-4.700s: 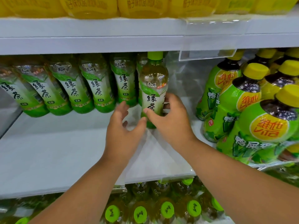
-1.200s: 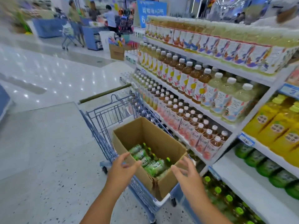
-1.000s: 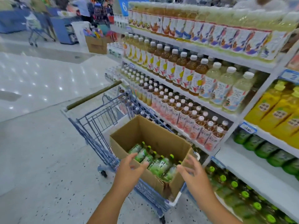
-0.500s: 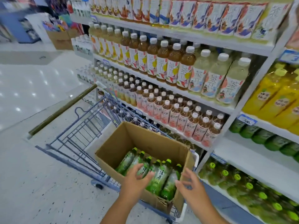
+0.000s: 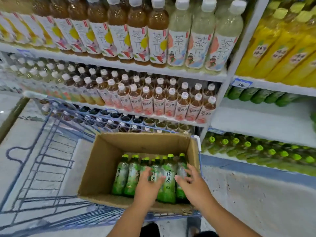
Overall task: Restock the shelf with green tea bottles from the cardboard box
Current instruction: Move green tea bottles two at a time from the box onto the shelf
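Hands reach into brown corrugated cardboard box point(image 5: 109, 161), which sits in blue wire trolley point(image 5: 42, 161). Left hand point(image 5: 147, 187) lies w/ fingers spread, relaxed, over clear plastic green tea bottles point(image 5: 131, 175) w/ glossy green labels & lime caps, lying packed side by side. Right hand point(image 5: 193, 185) is loose, unclenched, fingertips touching the rightmost bottle. White metal shelf point(image 5: 259, 120) at far right is half bare.

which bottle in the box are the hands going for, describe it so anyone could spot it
In the blue shopping cart sits an open cardboard box holding a row of green tea bottles. The one lies between the left hand and right hand, label up. Its label is unobstructed; its neighbours are partly covered.
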Available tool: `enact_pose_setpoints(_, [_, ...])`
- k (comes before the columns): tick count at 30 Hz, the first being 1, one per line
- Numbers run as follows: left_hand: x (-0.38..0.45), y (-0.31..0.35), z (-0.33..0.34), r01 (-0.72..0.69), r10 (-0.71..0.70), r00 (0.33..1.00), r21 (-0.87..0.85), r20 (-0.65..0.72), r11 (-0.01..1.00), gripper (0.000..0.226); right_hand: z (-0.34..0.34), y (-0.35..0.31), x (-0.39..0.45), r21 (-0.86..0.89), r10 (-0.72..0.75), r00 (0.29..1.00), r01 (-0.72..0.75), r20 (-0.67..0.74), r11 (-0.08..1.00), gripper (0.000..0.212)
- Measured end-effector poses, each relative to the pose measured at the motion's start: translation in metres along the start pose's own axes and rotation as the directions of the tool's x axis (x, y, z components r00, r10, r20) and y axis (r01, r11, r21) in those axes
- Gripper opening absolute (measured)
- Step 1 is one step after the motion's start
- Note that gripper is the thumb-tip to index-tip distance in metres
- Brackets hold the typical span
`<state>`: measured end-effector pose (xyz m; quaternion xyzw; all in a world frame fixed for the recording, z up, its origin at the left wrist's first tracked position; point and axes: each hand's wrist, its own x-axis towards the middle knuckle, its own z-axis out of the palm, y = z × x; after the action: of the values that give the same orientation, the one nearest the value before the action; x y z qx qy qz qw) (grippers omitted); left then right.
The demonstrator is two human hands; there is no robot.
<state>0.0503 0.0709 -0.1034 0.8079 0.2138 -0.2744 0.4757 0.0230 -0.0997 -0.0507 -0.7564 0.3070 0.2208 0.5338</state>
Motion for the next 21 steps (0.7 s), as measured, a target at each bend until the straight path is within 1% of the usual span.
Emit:
enact_pose_setpoints(4, [0.039, -0.007, 0.017, 0.019, -0.027, 0.988, 0.054, 0.153, 0.998, 0.080, 0.029, 0.004, 0.015, 0.044, 0.119, 0.980, -0.114, -0.156, 0.993, 0.085])
enact_pose_setpoints(5, [0.047, -0.009, 0.021, 0.024, -0.039, 0.981, 0.084, 0.189, 0.996, 0.077, 0.035, 0.006, 0.018, 0.054, 0.145, 0.971, -0.137, -0.188, 0.989, 0.082])
enact_pose_setpoints(7, [0.058, -0.013, 0.028, 0.034, -0.068, 0.968, 0.142, 0.241, 0.989, 0.070, 0.045, 0.011, 0.023, 0.065, 0.185, 0.955, -0.174, -0.233, 0.983, 0.067])
enact_pose_setpoints(9, [0.066, -0.019, 0.035, 0.055, -0.099, 0.956, 0.163, 0.274, 0.985, 0.071, 0.052, 0.015, 0.028, 0.070, 0.228, 0.940, -0.218, -0.253, 0.974, 0.060])
enact_pose_setpoints(12, [0.078, -0.028, 0.048, 0.054, -0.121, 0.946, 0.221, 0.301, 0.974, 0.075, 0.057, 0.024, 0.042, 0.061, 0.279, 0.929, -0.272, -0.245, 0.960, 0.056])
enact_pose_setpoints(13, [0.082, -0.030, 0.054, 0.046, -0.123, 0.944, 0.245, 0.307, 0.968, 0.078, 0.058, 0.027, 0.048, 0.061, 0.293, 0.924, -0.287, -0.244, 0.956, 0.057])
enact_pose_setpoints(17, [0.098, -0.031, 0.078, 0.115, -0.201, 0.934, 0.283, 0.294, 0.952, 0.088, 0.062, 0.042, 0.070, 0.046, 0.353, 0.902, -0.353, -0.247, 0.934, 0.064])
enact_pose_setpoints(19, [0.104, -0.028, 0.085, 0.148, -0.238, 0.930, 0.307, 0.280, 0.940, 0.084, 0.064, 0.052, 0.083, 0.035, 0.377, 0.890, -0.381, -0.258, 0.924, 0.064])
enact_pose_setpoints(21, [0.108, -0.026, 0.083, 0.165, -0.250, 0.930, 0.304, 0.270, 0.938, 0.073, 0.067, 0.059, 0.094, 0.026, 0.408, 0.874, -0.417, -0.262, 0.909, 0.065])
